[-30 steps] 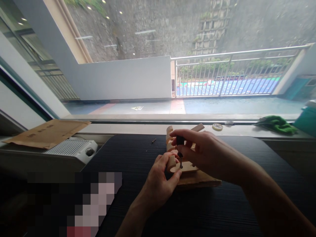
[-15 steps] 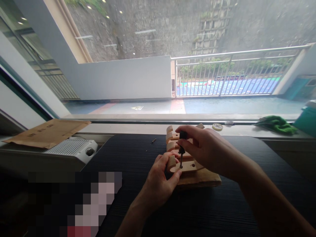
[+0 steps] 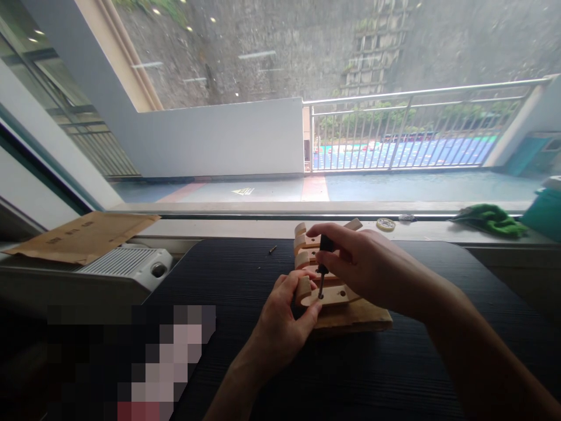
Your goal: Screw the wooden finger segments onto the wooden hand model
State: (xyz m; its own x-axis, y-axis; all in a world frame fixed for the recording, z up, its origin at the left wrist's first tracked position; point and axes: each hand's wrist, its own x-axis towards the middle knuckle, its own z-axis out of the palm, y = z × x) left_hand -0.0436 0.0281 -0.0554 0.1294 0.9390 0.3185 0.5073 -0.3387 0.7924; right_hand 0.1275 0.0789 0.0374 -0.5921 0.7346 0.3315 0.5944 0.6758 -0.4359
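A wooden assembly of hooked pieces [image 3: 333, 297] lies on a flat wooden board [image 3: 363, 316] on the black ribbed mat [image 3: 245, 275]. My left hand [image 3: 280, 330] is closed on the nearest hooked piece, thumb and fingers pinching its curled end. My right hand [image 3: 363, 266] grips a small black-handled screwdriver [image 3: 323, 257] held almost upright. Its tip sits in a hole on top of that piece. More hooked pieces [image 3: 302, 245] stand behind, partly hidden by my right hand.
A loose screw [image 3: 272, 249] lies on the mat to the left. On the windowsill are a tape roll [image 3: 385, 224], a green cloth [image 3: 491, 220] and a teal container [image 3: 543, 216]. A brown envelope [image 3: 83, 234] rests over a white grilled unit [image 3: 131, 263] at left.
My right hand has risen slightly and turned on the screwdriver, its fingers shifting round the handle. My left hand and the wooden piece stay in place.
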